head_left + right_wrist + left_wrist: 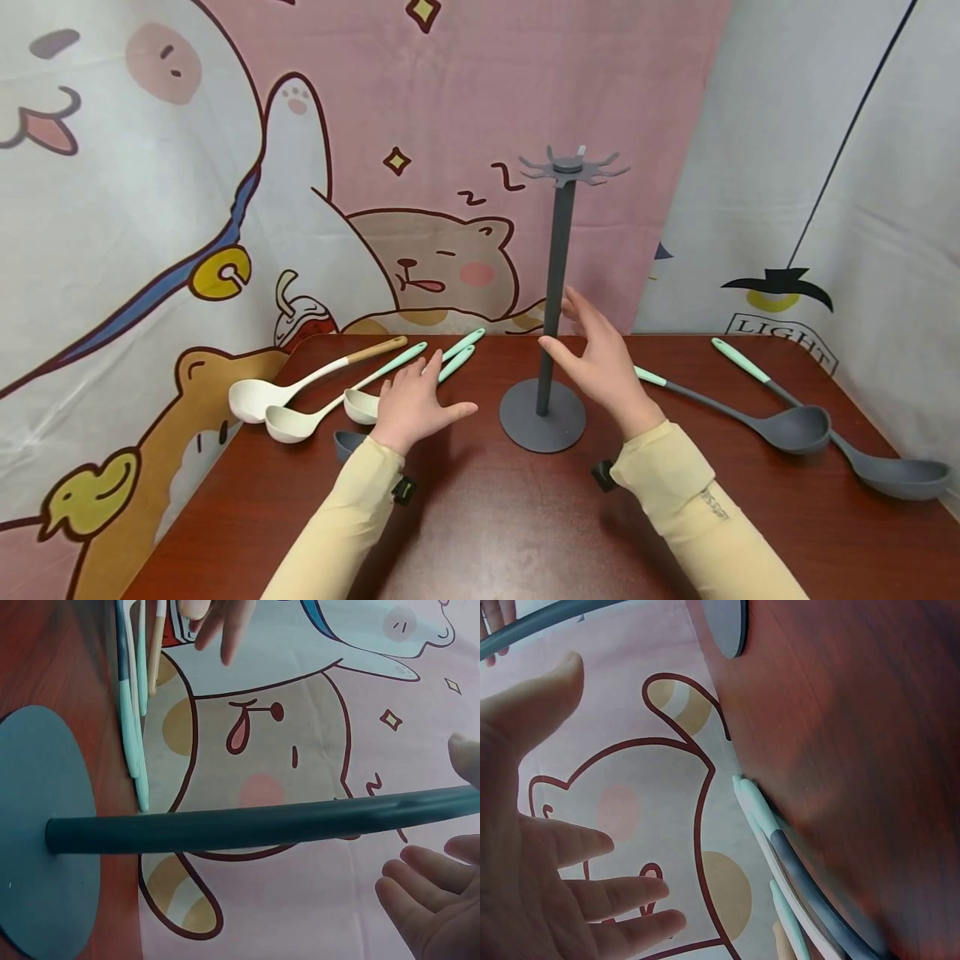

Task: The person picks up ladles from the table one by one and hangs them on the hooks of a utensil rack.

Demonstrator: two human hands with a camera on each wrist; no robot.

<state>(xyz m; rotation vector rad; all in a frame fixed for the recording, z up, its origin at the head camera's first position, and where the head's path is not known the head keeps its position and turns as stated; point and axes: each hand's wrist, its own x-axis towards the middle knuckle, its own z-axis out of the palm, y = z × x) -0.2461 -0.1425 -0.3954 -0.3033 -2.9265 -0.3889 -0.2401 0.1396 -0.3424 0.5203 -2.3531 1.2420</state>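
Note:
A dark grey utensil stand (556, 267) rises from a round base, with a ring of hooks on top holding nothing. My right hand (603, 367) is beside its pole, fingers spread behind it and thumb in front. In the right wrist view, the pole (262, 829) passes between thumb and fingers with gaps around it. My left hand (416, 406) hovers palm toward the stand, fingers apart and holding nothing. Close to it lie a white ladle (258, 400) with a wooden-coloured handle, two cream ladles (291, 424) with mint handles, and a grey utensil (348, 444) partly hidden by the hand.
On the right of the brown table (487, 533) lie a grey ladle (795, 429) and a grey spoon-like utensil (900, 477), both with mint handles and overlapping. A cartoon-printed cloth (465, 100) hangs behind the table's far edge.

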